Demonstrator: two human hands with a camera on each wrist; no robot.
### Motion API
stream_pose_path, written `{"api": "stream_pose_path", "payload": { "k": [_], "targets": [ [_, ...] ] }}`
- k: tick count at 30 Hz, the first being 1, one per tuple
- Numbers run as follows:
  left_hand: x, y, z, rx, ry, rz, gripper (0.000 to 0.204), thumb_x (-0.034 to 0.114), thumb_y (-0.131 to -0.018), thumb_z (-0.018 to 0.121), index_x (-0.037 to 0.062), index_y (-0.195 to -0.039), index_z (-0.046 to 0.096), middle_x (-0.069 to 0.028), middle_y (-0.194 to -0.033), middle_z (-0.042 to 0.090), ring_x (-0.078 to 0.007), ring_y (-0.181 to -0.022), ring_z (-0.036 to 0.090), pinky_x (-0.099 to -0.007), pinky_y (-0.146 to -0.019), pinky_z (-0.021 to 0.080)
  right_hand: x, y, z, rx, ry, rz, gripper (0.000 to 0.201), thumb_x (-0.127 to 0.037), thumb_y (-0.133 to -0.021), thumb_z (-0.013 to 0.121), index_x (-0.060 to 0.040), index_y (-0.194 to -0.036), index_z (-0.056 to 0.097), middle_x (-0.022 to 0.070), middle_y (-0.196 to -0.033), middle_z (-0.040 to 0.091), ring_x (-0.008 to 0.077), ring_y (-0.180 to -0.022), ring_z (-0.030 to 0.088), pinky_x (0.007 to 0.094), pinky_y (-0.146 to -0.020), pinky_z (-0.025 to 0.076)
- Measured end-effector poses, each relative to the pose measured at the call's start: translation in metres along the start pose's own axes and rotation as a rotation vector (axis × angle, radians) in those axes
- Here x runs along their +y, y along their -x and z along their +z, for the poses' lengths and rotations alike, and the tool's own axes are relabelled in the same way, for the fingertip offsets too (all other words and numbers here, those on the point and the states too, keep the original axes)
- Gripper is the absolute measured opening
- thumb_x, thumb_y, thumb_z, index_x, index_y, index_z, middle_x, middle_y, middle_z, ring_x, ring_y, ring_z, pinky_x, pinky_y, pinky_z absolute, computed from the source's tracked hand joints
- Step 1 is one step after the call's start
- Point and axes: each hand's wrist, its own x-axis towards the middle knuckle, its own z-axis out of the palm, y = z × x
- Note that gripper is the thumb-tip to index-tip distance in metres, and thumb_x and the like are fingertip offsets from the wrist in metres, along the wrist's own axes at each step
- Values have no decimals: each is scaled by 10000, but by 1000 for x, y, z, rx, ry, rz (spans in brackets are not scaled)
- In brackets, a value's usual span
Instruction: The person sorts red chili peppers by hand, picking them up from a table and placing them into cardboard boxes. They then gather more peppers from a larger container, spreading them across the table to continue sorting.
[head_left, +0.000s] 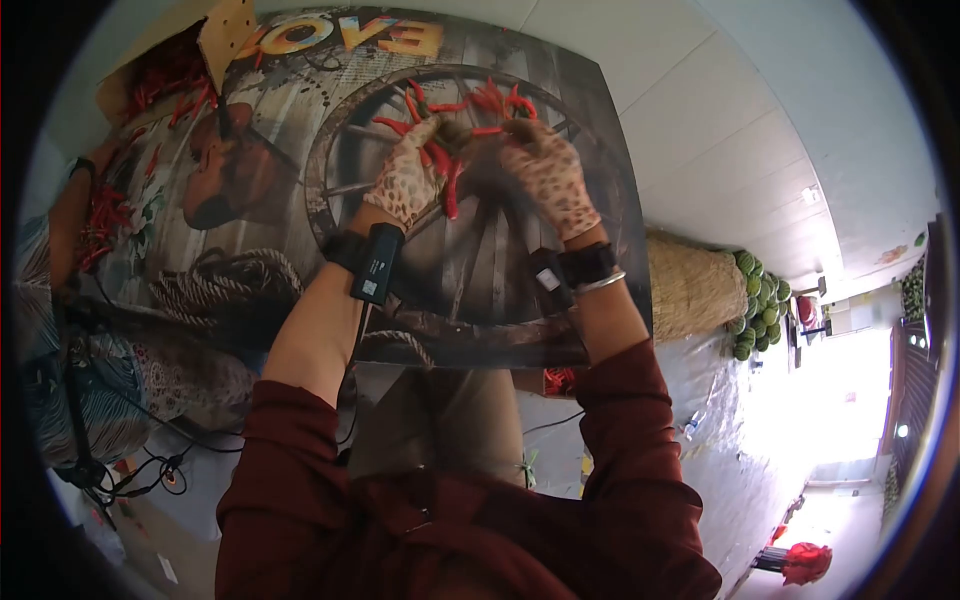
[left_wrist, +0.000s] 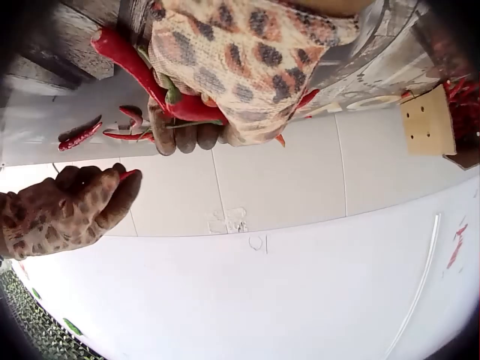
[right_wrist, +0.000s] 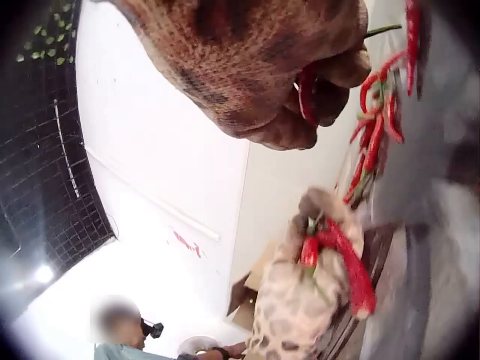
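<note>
Red slender chillies (head_left: 451, 193), grasped by spotted-gloved left hand (head_left: 402, 187); spotted-gloved right hand (head_left: 549, 172) pinching one red chilli (right_wrist: 307, 94); loose chillies (head_left: 489, 98) toward counter's (head_left: 586, 92) far edge.

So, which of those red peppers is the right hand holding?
The one red pepper peeking out of the right hand itself; the left hand grips several peppers, and others lie on the table.

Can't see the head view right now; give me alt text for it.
The spotted-gloved left hand holds slender red chilies; the matching-gloved right hand pinches a single red chili above a table printed with a wooden wheel. Loose chilies lie beyond; a brown cardboard box with more is at upper left.
</note>
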Motion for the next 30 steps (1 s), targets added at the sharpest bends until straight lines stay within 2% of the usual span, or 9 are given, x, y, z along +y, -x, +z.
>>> {"api": "stream_pose_path", "payload": {
  "k": [7, 12, 15, 19, 20, 22, 23, 27, 30],
  "targets": [
    [0, -6, -8, 80, -128, 55, 196, 216, -922, 508, 35, -896, 578, -78, -755, 620, -195, -640, 618, -290, -506, 518, 39, 11, -47, -9, 846, 24, 371, -197, -794, 586, -11, -1116, 584, 163, -1138, 580, 302, -1068, 557, 360, -928, 438],
    [2, 1, -4, 27, -133, 70, 209, 248, -915, 524, 49, -886, 582, -69, -749, 629, -187, -612, 612, -273, -471, 487, 39, 11, -43, -42, 797, 77, 347, -221, -780, 569, -34, -1073, 589, 167, -1081, 590, 321, -1019, 566, 376, -888, 452],
    [4, 3, -3, 83, -300, 67, 181, 281, -891, 551, 108, -890, 602, -16, -780, 636, -156, -734, 597, -282, -640, 465, 12, 19, -31, -55, 468, 27, 297, -228, -762, 555, -77, -1014, 603, 157, -987, 617, 327, -953, 585, 387, -820, 479],
    [2, -8, -12, -18, -116, 82, 198, 164, -893, 558, 73, -1066, 590, -36, -884, 637, -129, -704, 589, -211, -547, 465, 3, 29, 14, -26, 202, -176, 199, -255, -828, 555, -70, -825, 628, 117, -928, 612, 247, -896, 602, 331, -753, 491],
    [10, -24, -30, -101, -79, -15, 167, 238, -905, 553, 91, -955, 612, -34, -878, 646, -124, -721, 601, -206, -528, 455, -2, 29, 23, -40, 158, -169, 235, -277, -843, 560, -62, -780, 631, 110, -909, 611, 231, -875, 608, 319, -737, 491],
    [13, -21, -26, -86, -426, 105, 262, 258, -937, 479, 38, -1000, 608, -72, -929, 658, -158, -798, 625, -248, -602, 492, -30, 22, 30, -234, 354, 161, 456, -444, -735, 612, -74, -998, 647, 159, -947, 650, 280, -886, 631, 354, -787, 489],
    [9, -22, -26, -39, -510, 165, 296, 257, -948, 448, 20, -1032, 606, -90, -956, 658, -192, -840, 625, -302, -717, 505, -24, 28, 43, -10, 170, -91, 476, -426, -740, 601, -131, -1113, 618, 148, -966, 655, 283, -893, 634, 372, -780, 498],
    [23, -28, -57, -113, -799, 333, 450, 23, -858, 535, 1, -1293, 419, -133, -1217, 526, -219, -1086, 539, -359, -909, 475, -13, 14, 54, -146, 267, 30, 526, -378, -741, 570, -243, -1249, 534, 118, -1019, 652, 287, -927, 628, 402, -773, 499],
    [29, -22, -60, -193, -1425, 531, 644, -63, -765, 602, 17, -1347, 339, -131, -1288, 459, -227, -1158, 481, -321, -983, 416, -6, 13, 57, -74, 227, -19, 508, -404, -753, 617, -326, -1248, 533, 90, -1060, 644, 271, -958, 621, 356, -806, 489]
  ]
}}
